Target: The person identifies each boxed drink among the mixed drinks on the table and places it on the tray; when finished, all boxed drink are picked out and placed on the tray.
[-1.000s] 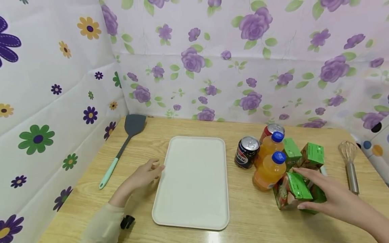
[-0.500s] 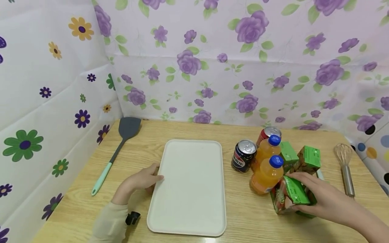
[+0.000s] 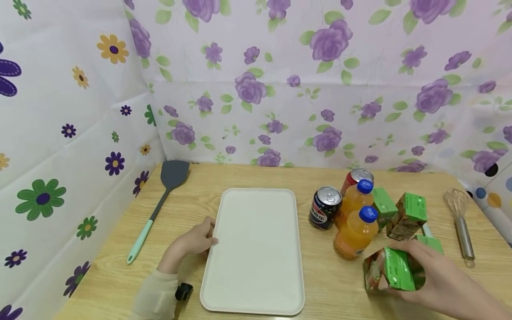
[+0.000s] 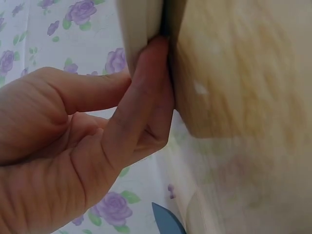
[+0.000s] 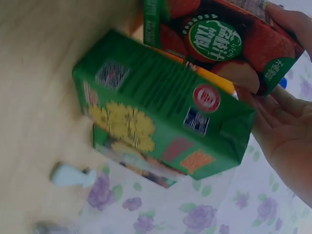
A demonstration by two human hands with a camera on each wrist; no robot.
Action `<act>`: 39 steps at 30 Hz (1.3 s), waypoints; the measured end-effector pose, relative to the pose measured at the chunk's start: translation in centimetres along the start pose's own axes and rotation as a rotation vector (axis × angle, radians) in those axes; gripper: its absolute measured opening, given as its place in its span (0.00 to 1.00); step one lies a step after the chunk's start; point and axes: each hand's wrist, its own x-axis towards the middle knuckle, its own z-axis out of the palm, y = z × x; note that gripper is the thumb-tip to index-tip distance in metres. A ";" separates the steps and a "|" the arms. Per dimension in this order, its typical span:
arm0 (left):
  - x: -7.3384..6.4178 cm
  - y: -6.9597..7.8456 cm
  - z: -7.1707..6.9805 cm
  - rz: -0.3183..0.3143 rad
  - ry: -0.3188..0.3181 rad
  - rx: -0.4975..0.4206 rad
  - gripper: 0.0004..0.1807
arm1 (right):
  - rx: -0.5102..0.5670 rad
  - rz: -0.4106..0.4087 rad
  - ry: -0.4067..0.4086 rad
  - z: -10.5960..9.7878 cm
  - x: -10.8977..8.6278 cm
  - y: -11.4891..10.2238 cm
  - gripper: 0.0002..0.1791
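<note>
My right hand (image 3: 444,275) grips a juice carton (image 3: 400,269) with a green top, thumb on the near side and fingers across the far side. In the right wrist view this juice carton (image 5: 214,44) shows red fruit pictures, beside a green carton (image 5: 165,107). At the left edge of a white rectangular tray (image 3: 256,249), my left hand (image 3: 194,240) pinches the rim. The left wrist view has the thumb at the tray edge (image 4: 139,29) and other fingers underneath it.
Two orange drink bottles (image 3: 356,235), a black cola can (image 3: 326,209) and a red can (image 3: 358,178) stand right of the tray. Further green cartons (image 3: 408,215) are behind my right hand. A spatula (image 3: 160,206) lies at left, a whisk (image 3: 460,226) at far right.
My right hand has closed around the carton and drawn it toward the front, away from the bottles and other cartons. My left hand has come onto the tray's left rim.
</note>
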 end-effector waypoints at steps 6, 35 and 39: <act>0.0 0.2 0.4 -0.032 0.017 0.011 0.19 | 0.089 0.019 0.020 0.2 -1.0 -1.8 0.48; 0.0 -0.1 0.4 -0.007 0.014 0.000 0.20 | 0.469 -0.259 0.226 5.9 15.8 -17.1 0.39; 0.0 0.1 0.4 -0.029 0.025 -0.009 0.20 | 0.499 -0.203 0.167 7.5 19.1 -17.9 0.40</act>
